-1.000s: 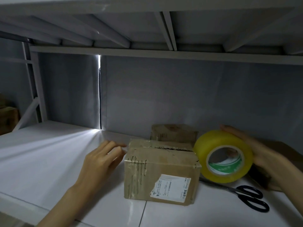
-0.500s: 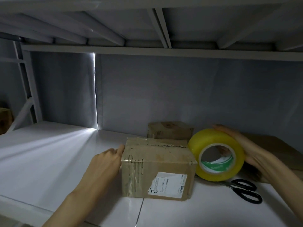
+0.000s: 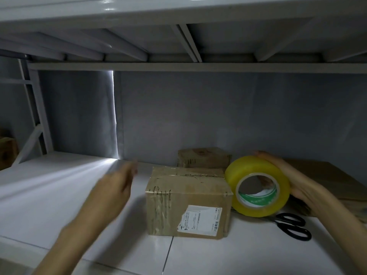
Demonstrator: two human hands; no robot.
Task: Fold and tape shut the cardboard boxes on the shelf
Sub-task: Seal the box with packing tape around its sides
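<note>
- Left hand hovers blurred, apart from the box, fingers loosely extended, holding nothing.
- Right hand grips the yellow tape roll, a thick glossy ring, upright beside the box.
- Cardboard box, rectangular, wrinkled tape, white label, sits closed on the white shelf.
- Black scissors lie under the roll.

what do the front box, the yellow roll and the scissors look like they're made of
Front box: brown corrugated-looking cardboard, matte, with wrinkled clear tape and a white paper label.
Yellow roll: translucent glossy plastic packing tape, apparently on a printed white and green core.
Scissors: black handles, probably plastic; the blades look like metal but are mostly hidden.
</note>
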